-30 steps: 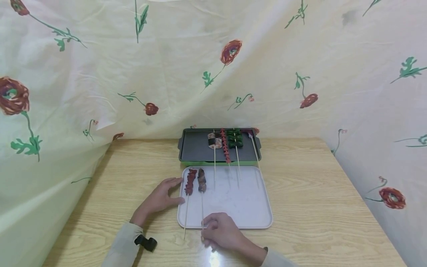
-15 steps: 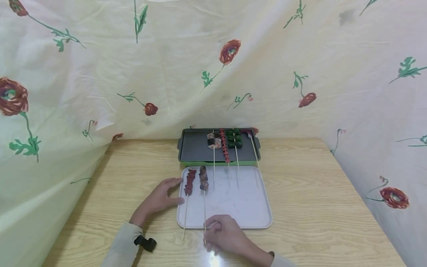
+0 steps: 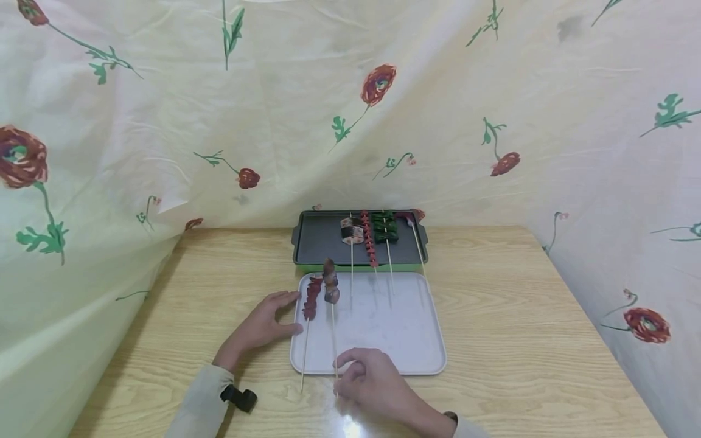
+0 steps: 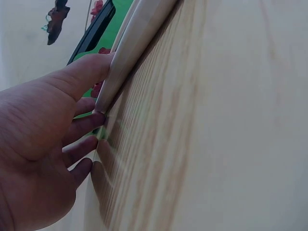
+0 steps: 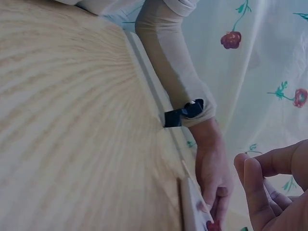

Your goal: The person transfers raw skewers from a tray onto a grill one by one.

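My right hand (image 3: 372, 383) pinches the low end of a brown meat skewer (image 3: 331, 285) between thumb and fingers. Its meat end is tilted up and overlaps the far edge of the white tray (image 3: 394, 328). A red meat skewer (image 3: 312, 298) lies at the tray's left side, its stick reaching past the near rim. Beside it my left hand (image 3: 268, 322) touches the tray's left rim with relaxed, spread fingers. The left wrist view shows thumb and fingertips right at the tray edge (image 4: 130, 43). In the right wrist view the right hand (image 5: 269, 187) appears with finger and thumb together.
Behind the tray stands a dark grill pan (image 3: 320, 240) with a green base. On it lie a sliced-roll skewer (image 3: 352, 231), a thin red skewer (image 3: 369, 240), a green leafy skewer (image 3: 386, 228) and a purple-tipped skewer (image 3: 411, 222). A flowered cloth (image 3: 301, 109) hangs behind the wooden table (image 3: 520, 316).
The brown meat skewer's meat end has risen off the tray and moved toward the grill pan, still pinched by my right hand. My left hand has stayed at the tray's rim.
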Demonstrator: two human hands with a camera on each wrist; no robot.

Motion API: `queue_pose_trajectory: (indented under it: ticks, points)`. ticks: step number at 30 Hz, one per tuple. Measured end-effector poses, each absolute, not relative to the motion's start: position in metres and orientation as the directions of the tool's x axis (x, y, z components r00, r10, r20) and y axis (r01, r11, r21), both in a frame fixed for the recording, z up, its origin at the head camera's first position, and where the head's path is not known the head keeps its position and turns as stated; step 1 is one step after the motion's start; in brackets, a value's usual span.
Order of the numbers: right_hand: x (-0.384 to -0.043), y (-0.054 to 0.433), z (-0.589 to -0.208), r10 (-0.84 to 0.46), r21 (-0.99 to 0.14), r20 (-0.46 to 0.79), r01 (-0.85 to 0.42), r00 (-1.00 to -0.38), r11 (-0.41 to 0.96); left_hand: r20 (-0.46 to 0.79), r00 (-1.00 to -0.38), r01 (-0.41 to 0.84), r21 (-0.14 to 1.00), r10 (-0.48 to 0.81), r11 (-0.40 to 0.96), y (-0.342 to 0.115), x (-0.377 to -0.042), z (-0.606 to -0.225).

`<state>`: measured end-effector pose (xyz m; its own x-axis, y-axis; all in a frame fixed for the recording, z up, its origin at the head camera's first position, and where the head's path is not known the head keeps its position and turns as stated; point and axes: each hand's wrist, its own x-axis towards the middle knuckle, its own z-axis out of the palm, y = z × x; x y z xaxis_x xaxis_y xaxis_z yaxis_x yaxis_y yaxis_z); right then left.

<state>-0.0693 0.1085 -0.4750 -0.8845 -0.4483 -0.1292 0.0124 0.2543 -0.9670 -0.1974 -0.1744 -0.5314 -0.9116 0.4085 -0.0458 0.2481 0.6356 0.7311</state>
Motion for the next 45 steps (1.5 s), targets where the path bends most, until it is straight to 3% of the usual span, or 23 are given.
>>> queue_pose_trajectory:
  ticks: [13,21,45]
  points:
    - [-0.097,0.113,-0.443,-0.408,-0.934,-0.077,-0.077,-0.910,0.348,-0.054,-0.910,0.248,0.722,0.410,0.646,-0.174,-0.198,-0.531]
    - [-0.119,0.112,-0.430,-0.383,-0.941,-0.075,-0.062,-0.921,0.332,-0.077,-0.914,0.226,0.721,0.399,0.655,-0.173,-0.197,-0.528]
    - [-0.172,0.103,-0.436,-0.307,-0.934,-0.060,-0.055,-0.950,0.352,-0.078,-0.918,0.211,0.734,0.388,0.646,-0.173,-0.197,-0.531]
